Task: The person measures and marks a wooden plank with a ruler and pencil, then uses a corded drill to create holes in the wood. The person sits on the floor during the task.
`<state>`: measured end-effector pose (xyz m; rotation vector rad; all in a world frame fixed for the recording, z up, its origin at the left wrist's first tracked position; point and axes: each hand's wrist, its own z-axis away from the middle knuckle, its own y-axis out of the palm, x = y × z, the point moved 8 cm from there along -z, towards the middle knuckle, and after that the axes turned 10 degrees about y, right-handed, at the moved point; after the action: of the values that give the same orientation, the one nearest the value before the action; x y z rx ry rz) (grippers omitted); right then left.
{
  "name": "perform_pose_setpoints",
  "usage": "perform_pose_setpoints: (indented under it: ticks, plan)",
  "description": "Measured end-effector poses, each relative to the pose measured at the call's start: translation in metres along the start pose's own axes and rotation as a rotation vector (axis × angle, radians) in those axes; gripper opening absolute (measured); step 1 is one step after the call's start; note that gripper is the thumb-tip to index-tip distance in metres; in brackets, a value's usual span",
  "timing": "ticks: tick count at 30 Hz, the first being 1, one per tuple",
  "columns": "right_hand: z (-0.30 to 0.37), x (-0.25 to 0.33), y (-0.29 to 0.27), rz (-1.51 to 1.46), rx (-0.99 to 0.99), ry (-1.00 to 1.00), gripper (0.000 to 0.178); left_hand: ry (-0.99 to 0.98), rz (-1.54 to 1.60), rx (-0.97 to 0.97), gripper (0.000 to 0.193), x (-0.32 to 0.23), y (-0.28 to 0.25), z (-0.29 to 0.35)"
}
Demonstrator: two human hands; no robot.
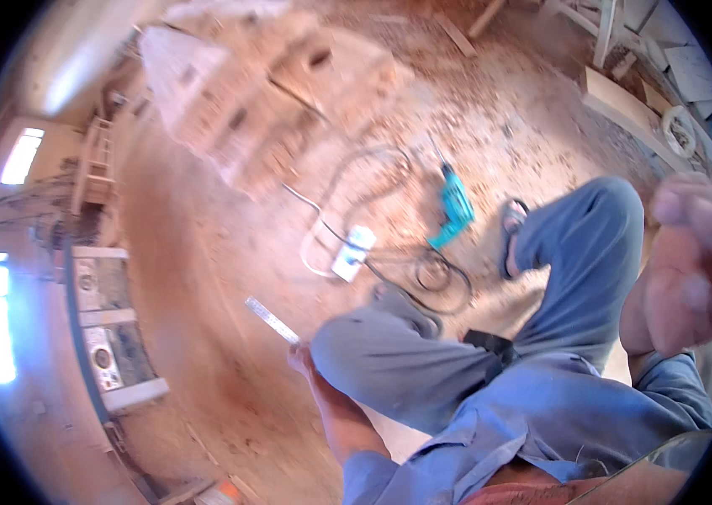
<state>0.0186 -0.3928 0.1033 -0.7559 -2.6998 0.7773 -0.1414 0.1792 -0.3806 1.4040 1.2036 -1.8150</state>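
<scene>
My left hand (pixel 299 357) is low beside my left knee, its fingers closed on one end of a narrow, silvery ruler (pixel 272 320). The ruler sticks out up and to the left above the floor. Close to the camera at the far right, my right hand (pixel 685 268) is raised, blurred, with its fingers curled in. What it may hold cannot be made out. Ahead of my feet lies a teal power drill (pixel 455 206) with a long bit. Left of the drill is a white power strip (pixel 354 253), with a dark cable (pixel 431 273) looped beside it.
Large carved wooden panels (pixel 288 93) with cut-out holes lie on the floor ahead. Wood shavings cover the ground around them. Timber planks (pixel 633 114) and a white round coil (pixel 680 132) are at the far right. Framed carved pieces (pixel 112 328) stand along the left.
</scene>
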Motion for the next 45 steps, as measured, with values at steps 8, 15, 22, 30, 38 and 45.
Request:
perform_pose_setpoints:
  ticks: [8,15,22,30,38,45]
  plan:
    - [0.137,-0.109,0.0,-0.151,-0.24,0.657,0.024,0.371,-0.35,-0.101,0.012,-0.205,0.008,-0.043]
    - [0.433,-0.197,-0.02,0.273,-0.026,1.397,0.019,0.772,-0.776,0.183,0.028,-0.171,0.056,-0.074]
    - [0.771,-0.055,-0.056,-0.066,-0.247,2.55,0.028,0.455,-1.205,0.657,0.022,-0.183,0.12,-0.011]
    - [0.769,-0.002,-0.003,-0.355,0.006,2.636,0.031,0.884,-1.76,0.974,0.018,-0.173,0.123,-0.045]
    - [0.448,-0.17,-0.022,-0.55,-0.085,1.652,0.036,0.982,-1.347,0.918,0.024,-0.194,0.078,-0.024]
    - [0.213,-0.165,-0.023,-0.4,-0.095,0.782,0.032,0.414,-1.408,0.644,0.026,-0.184,0.076,0.039]
